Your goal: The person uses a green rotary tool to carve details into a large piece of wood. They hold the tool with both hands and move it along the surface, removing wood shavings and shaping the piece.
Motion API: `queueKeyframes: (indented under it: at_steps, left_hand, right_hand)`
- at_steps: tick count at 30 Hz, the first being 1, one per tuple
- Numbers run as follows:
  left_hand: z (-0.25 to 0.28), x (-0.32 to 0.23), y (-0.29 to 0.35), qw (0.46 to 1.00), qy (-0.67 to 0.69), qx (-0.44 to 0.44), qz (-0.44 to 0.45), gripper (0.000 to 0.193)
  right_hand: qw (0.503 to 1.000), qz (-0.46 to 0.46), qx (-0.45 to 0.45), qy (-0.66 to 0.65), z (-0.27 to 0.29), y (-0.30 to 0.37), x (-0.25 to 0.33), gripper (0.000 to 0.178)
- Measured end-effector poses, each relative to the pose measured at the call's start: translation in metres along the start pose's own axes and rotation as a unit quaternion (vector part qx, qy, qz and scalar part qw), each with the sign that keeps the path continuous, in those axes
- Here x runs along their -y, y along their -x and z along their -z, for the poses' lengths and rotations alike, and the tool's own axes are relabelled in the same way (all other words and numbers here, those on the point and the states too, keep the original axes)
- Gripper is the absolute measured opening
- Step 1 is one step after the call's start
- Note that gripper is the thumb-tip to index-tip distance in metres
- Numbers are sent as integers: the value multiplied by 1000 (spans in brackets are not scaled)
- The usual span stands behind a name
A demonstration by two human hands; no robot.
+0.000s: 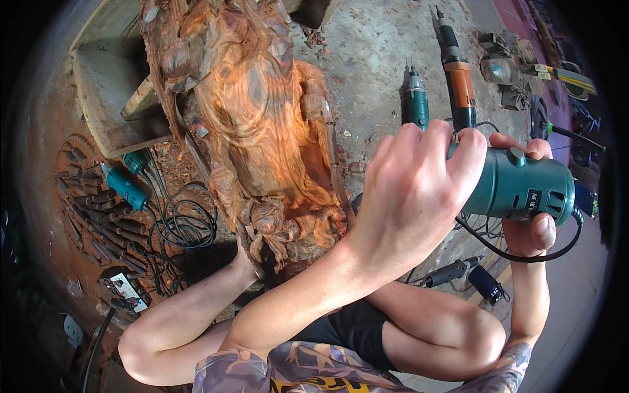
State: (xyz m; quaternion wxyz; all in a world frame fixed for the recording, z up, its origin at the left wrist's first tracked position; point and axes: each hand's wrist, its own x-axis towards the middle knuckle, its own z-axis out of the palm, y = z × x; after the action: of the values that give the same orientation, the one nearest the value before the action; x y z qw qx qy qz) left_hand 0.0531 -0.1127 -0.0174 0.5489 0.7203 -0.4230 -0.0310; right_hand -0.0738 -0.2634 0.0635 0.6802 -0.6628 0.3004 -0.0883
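Note:
A green electric die grinder [504, 187] lies level across my grip, its black cord looping from the rear end. My left hand [416, 177] is closed round its front part, knuckles up. From below, my right hand [532, 234] grips the body, thumb on the near side and fingers showing at the far side. The small rounded bit [357, 168] at the tool's front is by the right edge of a large reddish-brown wood carving [246, 124]; whether it touches is unclear. My left hand hides the nose of the tool. The carving has a hollowed front and knobbly, swirling relief.
Another green grinder [417, 98] and an orange-black power tool [460, 85] lie beyond my hands. On the left are a wooden box [108, 78], a green tool [124, 187], coiled cords [190, 226], several carving chisels [98, 209] and a power strip [128, 291]. A black tool [452, 270] lies near my right knee.

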Motion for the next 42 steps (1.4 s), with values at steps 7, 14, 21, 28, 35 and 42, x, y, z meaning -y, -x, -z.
queueKeyframes:
  at_steps: [7, 14, 21, 28, 35, 42]
  left_hand:
    - [5, 6, -17, 1000, 0, -9, -24, 31]
    - [0, -5, -13, 999, -9, 30, -27, 40]
    - [-4, 2, -5, 994, -45, 95, -5, 43]
    - [-3, 7, -14, 993, -71, 98, -1, 41]
    - [-3, 6, -18, 995, -56, 54, -58, 38]
    - [8, -51, 31, 985, 111, -41, -129, 31]
  right_hand:
    - [998, 54, -1, 15, -1, -8, 0, 89]
    - [991, 11, -44, -130, 38, 4, -34, 90]
    - [985, -27, -25, -169, 27, -2, -54, 82]
    - [985, -12, -1, -169, 24, -15, -58, 80]
    - [988, 33, -7, -151, 29, 5, -44, 89]
    - [994, 97, 10, -47, -26, 118, -26, 75]
